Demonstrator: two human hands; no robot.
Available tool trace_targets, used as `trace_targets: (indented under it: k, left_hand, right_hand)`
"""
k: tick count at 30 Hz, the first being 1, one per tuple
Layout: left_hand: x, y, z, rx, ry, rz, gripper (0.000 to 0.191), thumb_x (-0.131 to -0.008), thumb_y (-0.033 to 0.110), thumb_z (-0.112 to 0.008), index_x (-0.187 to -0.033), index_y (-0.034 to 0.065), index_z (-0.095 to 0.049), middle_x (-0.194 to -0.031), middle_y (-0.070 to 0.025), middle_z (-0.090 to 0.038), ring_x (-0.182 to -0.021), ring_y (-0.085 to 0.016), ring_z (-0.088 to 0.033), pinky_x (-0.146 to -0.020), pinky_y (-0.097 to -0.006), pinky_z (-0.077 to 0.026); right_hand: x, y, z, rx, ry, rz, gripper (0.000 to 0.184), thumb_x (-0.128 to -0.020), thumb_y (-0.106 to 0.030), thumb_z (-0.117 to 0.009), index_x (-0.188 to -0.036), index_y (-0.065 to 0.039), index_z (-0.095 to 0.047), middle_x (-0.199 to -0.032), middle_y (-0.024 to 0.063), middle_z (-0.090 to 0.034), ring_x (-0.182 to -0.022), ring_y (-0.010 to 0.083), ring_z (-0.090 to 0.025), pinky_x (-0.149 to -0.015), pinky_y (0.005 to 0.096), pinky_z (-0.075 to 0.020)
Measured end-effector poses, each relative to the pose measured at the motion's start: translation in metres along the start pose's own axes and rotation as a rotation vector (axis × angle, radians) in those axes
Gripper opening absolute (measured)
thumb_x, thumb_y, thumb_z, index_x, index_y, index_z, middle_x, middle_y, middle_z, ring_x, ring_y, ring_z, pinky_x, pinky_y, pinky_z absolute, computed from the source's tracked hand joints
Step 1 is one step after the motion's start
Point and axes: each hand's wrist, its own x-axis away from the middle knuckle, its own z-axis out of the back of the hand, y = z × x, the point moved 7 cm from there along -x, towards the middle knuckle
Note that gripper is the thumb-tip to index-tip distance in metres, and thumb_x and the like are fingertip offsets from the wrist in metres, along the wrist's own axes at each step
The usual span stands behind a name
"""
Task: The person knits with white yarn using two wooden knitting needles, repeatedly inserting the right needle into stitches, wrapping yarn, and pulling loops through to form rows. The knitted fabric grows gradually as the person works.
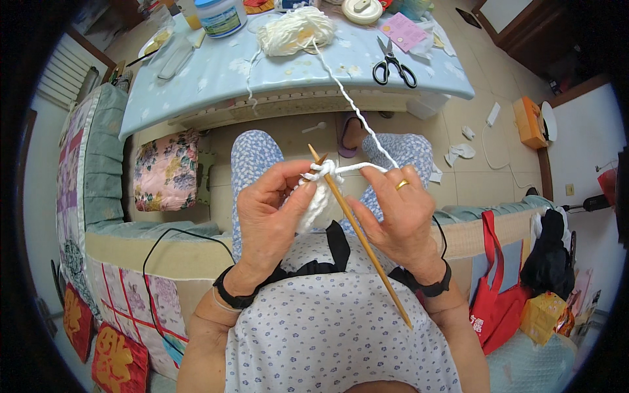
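Note:
My left hand (272,213) pinches a small piece of white knitting (316,209) near its top, where the stitches sit on a needle mostly hidden by the fingers. A long wooden knitting needle (366,240) crosses through the top stitches, its far tip beyond the work and its near end slanting down over my lap. My right hand (400,213) holds the white yarn (361,166), which runs taut from the stitches over the forefinger. The right thumb is close to the long needle; whether it touches cannot be seen. The yarn leads up to a loose white skein (297,32) on the table.
On the table with a pale blue cloth (206,93) lie black-handled scissors (393,66), a pink card (403,32) and a blue-lidded tub (221,17). A flowered stool (167,172) stands left of my knees. A red bag (501,299) rests on the sofa at right.

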Motion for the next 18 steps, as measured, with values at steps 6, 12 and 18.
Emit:
trace_targets:
  k: [6, 12, 18]
  left_hand:
    - [0.001, 0.004, 0.001, -0.007, 0.015, -0.012, 0.024, -0.089, -0.003, -0.059, -0.112, -0.0031, -0.062, -0.094, -0.0043, -0.066, -0.082, -0.006, -0.06, -0.072, -0.0198, -0.049]
    - [0.001, 0.001, -0.004, -0.018, -0.021, 0.007, 0.024, -0.087, -0.004, -0.059, -0.11, -0.0024, -0.064, -0.092, -0.0035, -0.067, -0.08, -0.006, -0.06, -0.07, -0.02, -0.049]
    - [0.006, 0.0, -0.009, -0.157, -0.079, 0.004, 0.023, -0.083, -0.004, -0.062, -0.105, -0.0007, -0.067, -0.089, -0.0043, -0.069, -0.076, -0.006, -0.061, -0.067, -0.0197, -0.048]
  right_hand:
    - [0.009, 0.003, -0.003, -0.041, 0.025, -0.006, 0.04, -0.069, 0.012, -0.063, -0.108, 0.003, -0.063, -0.064, 0.0078, -0.049, -0.056, 0.023, -0.047, -0.052, 0.032, -0.0393]
    - [0.004, 0.003, 0.002, -0.013, 0.09, -0.004, 0.043, -0.067, 0.015, -0.06, -0.108, 0.004, -0.062, -0.066, 0.0093, -0.05, -0.059, 0.0234, -0.05, -0.053, 0.0338, -0.0411]
    - [-0.021, 0.009, -0.003, -0.184, 0.072, 0.054, 0.03, -0.071, 0.007, -0.058, -0.1, 0.001, -0.063, -0.074, 0.0112, -0.055, -0.068, 0.0267, -0.056, -0.057, 0.0347, -0.0453]
